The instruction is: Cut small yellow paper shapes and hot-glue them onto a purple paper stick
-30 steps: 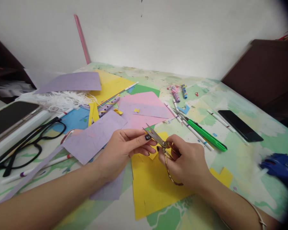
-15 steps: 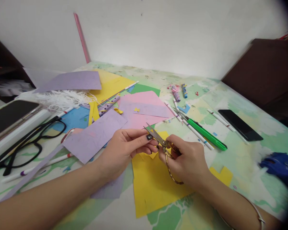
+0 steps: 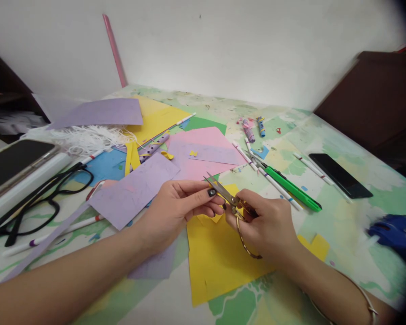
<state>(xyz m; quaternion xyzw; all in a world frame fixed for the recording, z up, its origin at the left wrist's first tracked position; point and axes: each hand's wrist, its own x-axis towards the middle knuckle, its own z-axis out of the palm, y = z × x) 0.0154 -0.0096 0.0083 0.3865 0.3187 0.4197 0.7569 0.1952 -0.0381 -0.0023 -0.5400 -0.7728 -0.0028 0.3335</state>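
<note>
My right hand is wrapped round the handles of a pair of gold-handled scissors, whose blades are slightly apart and point up and left. Close against the blades, my left hand is closed in a pinch. Whatever lies between its thumb and fingers is too small or hidden to make out. Below both hands lies a yellow sheet of paper with cut edges. A purple paper piece rests beside my left hand, and a pink sheet with a purple strip on it lies beyond the fingertips.
Right of centre lie a green cutter, white marker pens, a black phone and a blue object. On the left are black glasses, white string and another phone. Small decorated rolls sit near the wall.
The hands and scissors hold almost the same pose. The view has shifted very slightly, and the scissors' blades look a little different in angle.
</note>
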